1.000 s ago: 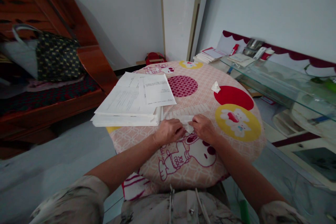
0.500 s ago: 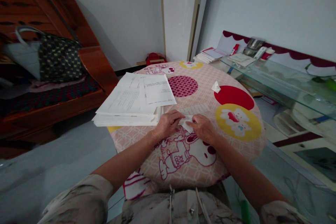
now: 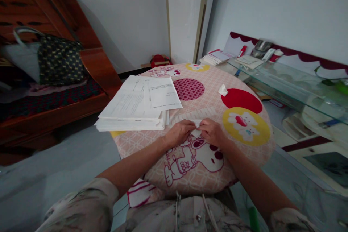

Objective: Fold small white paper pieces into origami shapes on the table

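A small folded piece of white paper lies between my hands, low over the patterned tablecloth. My left hand pinches its left side, fingers closed. On the other side, my right hand grips the paper with thumb and fingers pressed together. My fingers cover part of the folds. Left of my hands sits a thick stack of printed paper sheets. Farther back on the right stands a small folded white paper piece, apart from both hands.
A glass-topped cabinet runs along the right, bearing booklets, a metal container and a red-and-white cup. At left is a wooden bench with a dark patterned bag. A white floor-standing unit stands behind the table.
My left hand has shifted slightly right, closer to my right hand. Its fingers have come together at the middle of the paper, whose lower flap sits differently.
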The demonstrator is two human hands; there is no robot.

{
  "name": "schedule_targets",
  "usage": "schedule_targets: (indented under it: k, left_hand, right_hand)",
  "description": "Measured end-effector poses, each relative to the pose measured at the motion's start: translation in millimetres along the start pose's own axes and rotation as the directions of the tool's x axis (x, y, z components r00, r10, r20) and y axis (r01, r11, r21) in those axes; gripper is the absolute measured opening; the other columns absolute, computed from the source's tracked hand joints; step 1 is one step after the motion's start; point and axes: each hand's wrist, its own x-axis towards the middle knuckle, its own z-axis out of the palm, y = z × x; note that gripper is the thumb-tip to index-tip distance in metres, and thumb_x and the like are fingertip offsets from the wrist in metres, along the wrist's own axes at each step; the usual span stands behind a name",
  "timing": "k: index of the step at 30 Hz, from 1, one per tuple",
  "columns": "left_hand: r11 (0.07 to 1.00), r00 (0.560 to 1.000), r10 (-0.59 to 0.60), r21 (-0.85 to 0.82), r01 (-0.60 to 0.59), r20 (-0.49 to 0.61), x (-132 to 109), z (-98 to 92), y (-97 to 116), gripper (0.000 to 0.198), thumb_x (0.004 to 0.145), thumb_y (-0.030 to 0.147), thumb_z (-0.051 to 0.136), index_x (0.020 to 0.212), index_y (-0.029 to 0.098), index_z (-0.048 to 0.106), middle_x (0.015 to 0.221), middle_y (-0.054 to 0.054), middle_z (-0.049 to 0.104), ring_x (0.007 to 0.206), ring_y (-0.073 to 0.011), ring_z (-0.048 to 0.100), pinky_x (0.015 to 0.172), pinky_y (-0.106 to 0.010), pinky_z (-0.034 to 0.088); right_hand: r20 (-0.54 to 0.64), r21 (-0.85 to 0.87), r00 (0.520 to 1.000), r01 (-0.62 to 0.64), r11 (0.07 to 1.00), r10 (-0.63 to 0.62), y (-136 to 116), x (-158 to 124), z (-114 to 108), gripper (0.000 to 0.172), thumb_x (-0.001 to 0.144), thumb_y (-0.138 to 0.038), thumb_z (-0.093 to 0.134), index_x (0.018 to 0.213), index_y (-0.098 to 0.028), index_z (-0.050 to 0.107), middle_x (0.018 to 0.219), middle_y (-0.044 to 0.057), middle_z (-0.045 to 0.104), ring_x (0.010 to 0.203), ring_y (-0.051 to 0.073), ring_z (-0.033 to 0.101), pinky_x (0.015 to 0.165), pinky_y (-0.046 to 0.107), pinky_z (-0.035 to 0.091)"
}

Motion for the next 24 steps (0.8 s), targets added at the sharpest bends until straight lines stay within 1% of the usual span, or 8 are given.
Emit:
schedule_targets:
  k: [2, 4, 6, 7, 11, 14, 20, 24]
  left_hand:
    - [0.997, 0.997, 0.019, 0.068, -0.024, 0.075, -1, -0.7, 1, 0.023, 0.094, 0.013, 0.052, 0.107, 0.015, 0.071, 0.112, -0.011, 0.071, 0.103, -0.0208, 0.066, 0.089, -0.033, 0.055]
    - [0.991, 0.989, 0.052, 0.119, -0.068, 0.138, -3, -2.7, 2, 0.025, 0.094, 0.013, 0.052, 0.113, 0.016, 0.068, 0.116, -0.010, 0.071, 0.105, -0.0213, 0.065, 0.091, -0.034, 0.055]
    - [0.983, 0.981, 0.084, 0.145, -0.110, 0.174, -6, -4.8, 4, 0.028, 0.095, 0.016, 0.052, 0.119, 0.016, 0.065, 0.122, -0.011, 0.069, 0.109, -0.0214, 0.065, 0.094, -0.034, 0.055]
    - [0.980, 0.979, 0.096, 0.154, -0.124, 0.182, -8, -5.5, 7, 0.028, 0.095, 0.018, 0.051, 0.120, 0.015, 0.064, 0.124, -0.012, 0.068, 0.111, -0.0215, 0.064, 0.095, -0.035, 0.054]
    - [0.966, 0.976, 0.127, 0.202, -0.162, 0.175, -13, -3.3, 17, 0.032, 0.098, 0.025, 0.048, 0.124, 0.010, 0.060, 0.128, -0.016, 0.065, 0.119, -0.0224, 0.062, 0.102, -0.036, 0.052]
    - [0.943, 0.972, 0.151, 0.267, -0.196, 0.182, -15, 1.5, 21, 0.036, 0.099, 0.026, 0.045, 0.127, 0.007, 0.057, 0.128, -0.020, 0.064, 0.122, -0.0247, 0.060, 0.106, -0.038, 0.050]
    - [0.930, 0.972, 0.147, 0.308, -0.199, 0.184, -16, 7.9, 23, 0.032, 0.097, 0.019, 0.047, 0.126, 0.009, 0.057, 0.128, -0.019, 0.064, 0.123, -0.0253, 0.060, 0.106, -0.039, 0.049]
    - [0.965, 0.983, 0.078, 0.236, -0.116, 0.167, -12, 3.6, 18, 0.023, 0.097, 0.018, 0.047, 0.112, 0.012, 0.063, 0.118, -0.014, 0.068, 0.111, -0.0220, 0.065, 0.097, -0.035, 0.053]
  right_hand:
    - [-0.162, 0.104, 0.975, -0.134, 0.986, 0.149, 8, -1, -6, 0.026, 0.078, -0.009, 0.050, 0.073, -0.019, 0.072, 0.073, 0.005, 0.067, 0.072, 0.018, 0.061, 0.069, 0.031, 0.047]
    - [-0.341, 0.171, 0.873, -0.307, 0.936, 0.349, 17, -3, -13, 0.024, 0.078, -0.011, 0.050, 0.070, -0.019, 0.072, 0.069, 0.004, 0.068, 0.067, 0.018, 0.062, 0.065, 0.031, 0.047]
    - [-0.412, 0.215, 0.783, -0.413, 0.885, 0.465, 23, -4, -18, 0.022, 0.077, -0.015, 0.051, 0.073, -0.019, 0.072, 0.071, 0.004, 0.070, 0.067, 0.019, 0.063, 0.065, 0.031, 0.048]
    - [-0.405, 0.222, 0.770, -0.440, 0.870, 0.492, 25, -4, -20, 0.020, 0.078, -0.018, 0.053, 0.075, -0.019, 0.073, 0.073, 0.004, 0.071, 0.068, 0.019, 0.064, 0.065, 0.031, 0.049]
    - [-0.192, 0.172, 0.854, -0.455, 0.874, 0.483, 26, -6, -14, 0.018, 0.078, -0.025, 0.061, 0.086, -0.017, 0.076, 0.078, 0.005, 0.073, 0.069, 0.019, 0.064, 0.066, 0.030, 0.050]
    - [-0.071, 0.018, 0.911, -0.407, 0.913, 0.407, 24, -6, -9, 0.015, 0.079, -0.022, 0.064, 0.087, -0.017, 0.076, 0.082, 0.008, 0.073, 0.073, 0.020, 0.063, 0.070, 0.032, 0.048]
    - [-0.068, -0.198, 0.958, -0.285, 0.938, 0.277, 9, -1, -9, 0.015, 0.084, -0.013, 0.060, 0.089, -0.016, 0.074, 0.086, 0.012, 0.068, 0.086, 0.026, 0.058, 0.079, 0.038, 0.046]
    - [0.041, -0.137, 0.996, -0.075, 0.988, 0.081, -7, 2, -1, 0.021, 0.090, -0.011, 0.052, 0.093, -0.017, 0.072, 0.092, 0.011, 0.065, 0.090, 0.024, 0.055, 0.082, 0.036, 0.045]
